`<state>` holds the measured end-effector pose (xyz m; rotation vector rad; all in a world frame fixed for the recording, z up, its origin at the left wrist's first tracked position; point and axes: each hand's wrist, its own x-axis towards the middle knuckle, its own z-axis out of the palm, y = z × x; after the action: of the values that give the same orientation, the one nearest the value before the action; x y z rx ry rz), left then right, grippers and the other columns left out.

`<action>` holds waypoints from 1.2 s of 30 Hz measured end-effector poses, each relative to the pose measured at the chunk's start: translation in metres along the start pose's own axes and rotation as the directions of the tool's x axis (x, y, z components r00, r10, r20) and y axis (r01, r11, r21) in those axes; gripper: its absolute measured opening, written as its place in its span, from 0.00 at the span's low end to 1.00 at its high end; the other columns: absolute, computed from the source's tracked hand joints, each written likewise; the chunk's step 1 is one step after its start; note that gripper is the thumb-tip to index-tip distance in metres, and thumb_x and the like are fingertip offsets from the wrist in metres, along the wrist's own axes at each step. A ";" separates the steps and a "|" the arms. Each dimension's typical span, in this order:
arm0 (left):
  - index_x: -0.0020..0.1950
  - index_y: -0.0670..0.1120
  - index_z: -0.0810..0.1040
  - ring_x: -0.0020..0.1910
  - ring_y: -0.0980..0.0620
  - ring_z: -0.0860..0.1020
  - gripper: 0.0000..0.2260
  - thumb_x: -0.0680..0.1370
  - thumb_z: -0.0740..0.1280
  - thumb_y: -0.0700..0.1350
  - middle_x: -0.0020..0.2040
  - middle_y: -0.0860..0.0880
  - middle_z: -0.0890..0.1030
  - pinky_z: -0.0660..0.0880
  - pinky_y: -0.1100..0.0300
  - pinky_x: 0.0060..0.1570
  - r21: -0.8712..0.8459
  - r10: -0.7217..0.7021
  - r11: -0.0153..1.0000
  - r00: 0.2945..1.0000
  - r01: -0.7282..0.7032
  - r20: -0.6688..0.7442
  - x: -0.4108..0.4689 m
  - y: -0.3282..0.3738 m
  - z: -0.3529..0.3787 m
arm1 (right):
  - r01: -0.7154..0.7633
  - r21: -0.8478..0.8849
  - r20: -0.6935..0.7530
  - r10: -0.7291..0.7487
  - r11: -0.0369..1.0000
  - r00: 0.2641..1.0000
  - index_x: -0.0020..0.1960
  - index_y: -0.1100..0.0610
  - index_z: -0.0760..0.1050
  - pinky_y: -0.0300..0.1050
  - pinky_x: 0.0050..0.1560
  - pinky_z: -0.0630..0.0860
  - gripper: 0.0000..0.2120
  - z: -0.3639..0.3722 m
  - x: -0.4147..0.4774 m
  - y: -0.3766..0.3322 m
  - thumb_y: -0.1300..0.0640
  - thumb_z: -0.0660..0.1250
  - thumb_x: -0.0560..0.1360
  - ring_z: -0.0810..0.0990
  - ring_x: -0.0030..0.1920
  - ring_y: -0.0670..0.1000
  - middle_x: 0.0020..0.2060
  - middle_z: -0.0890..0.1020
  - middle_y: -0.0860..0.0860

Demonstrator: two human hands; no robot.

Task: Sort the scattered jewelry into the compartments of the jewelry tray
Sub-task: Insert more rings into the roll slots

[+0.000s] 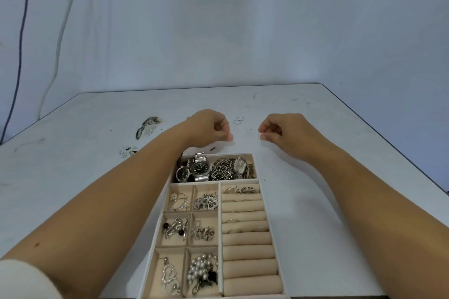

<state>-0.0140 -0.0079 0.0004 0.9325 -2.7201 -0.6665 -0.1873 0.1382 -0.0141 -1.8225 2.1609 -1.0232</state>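
A beige jewelry tray (pixel 220 226) lies near the table's front edge, with watches (pixel 194 170) and chains in its far compartment, small pieces in the left squares and ring rolls on the right. Beyond it, my right hand (pixel 281 132) pinches a thin ring (pixel 259 135) between thumb and forefinger just above the table. My left hand (pixel 209 128) is curled with its fingertips pressed together on the table; whether it holds anything is hidden. Two thin rings (pixel 238 120) lie on the table between my hands.
The white table (pixel 340 177) carries dark stains (pixel 147 126) at the left and a small dark piece (pixel 212 148) just behind the tray. A blue cable and a white cable hang on the wall at the far left.
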 end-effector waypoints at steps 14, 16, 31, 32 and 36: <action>0.41 0.55 0.83 0.36 0.64 0.77 0.02 0.70 0.74 0.50 0.36 0.60 0.82 0.70 0.74 0.39 -0.270 0.079 0.951 0.961 -0.152 -0.265 -0.180 0.038 0.009 | 0.121 0.059 0.110 -0.127 0.991 0.986 0.43 0.47 0.81 0.30 0.45 0.74 0.04 -0.015 -0.114 -0.067 0.56 0.73 0.71 0.79 0.43 0.40 0.37 0.82 0.41; 0.44 0.56 0.84 0.39 0.63 0.79 0.03 0.71 0.73 0.49 0.38 0.61 0.82 0.70 0.74 0.40 -0.278 0.086 0.948 0.964 -0.157 -0.252 -0.190 0.039 0.017 | 0.146 0.101 0.017 -0.148 0.984 0.989 0.43 0.46 0.81 0.30 0.45 0.74 0.05 -0.003 -0.131 -0.063 0.56 0.73 0.71 0.79 0.43 0.40 0.38 0.82 0.40; 0.46 0.55 0.81 0.42 0.64 0.78 0.01 0.75 0.70 0.50 0.39 0.60 0.81 0.73 0.71 0.43 -0.156 0.144 0.970 0.955 -0.188 -0.259 -0.186 0.055 0.039 | 0.251 0.028 -0.335 -0.228 0.968 0.914 0.45 0.49 0.79 0.33 0.44 0.74 0.03 0.026 -0.162 -0.057 0.54 0.71 0.72 0.77 0.43 0.41 0.39 0.78 0.35; 0.46 0.55 0.81 0.42 0.64 0.78 0.02 0.75 0.69 0.51 0.40 0.61 0.81 0.73 0.70 0.45 -0.138 0.148 0.973 0.957 -0.186 -0.249 -0.182 0.057 0.039 | 0.256 0.011 -0.340 -0.237 0.967 0.910 0.45 0.49 0.79 0.34 0.44 0.74 0.03 0.026 -0.162 -0.056 0.55 0.71 0.72 0.77 0.42 0.41 0.39 0.77 0.35; 0.46 0.56 0.81 0.41 0.64 0.78 0.02 0.75 0.69 0.51 0.38 0.60 0.81 0.74 0.69 0.43 -0.095 0.158 0.979 0.968 -0.179 -0.193 -0.171 0.062 0.042 | 0.275 -0.012 -0.368 -0.260 0.961 0.893 0.46 0.51 0.79 0.37 0.42 0.74 0.03 0.027 -0.161 -0.052 0.57 0.71 0.72 0.77 0.41 0.42 0.39 0.79 0.39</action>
<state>0.0732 0.1564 -0.0126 0.6898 -2.5335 -0.6562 -0.0894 0.2724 -0.0559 -2.0937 2.0865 -1.5702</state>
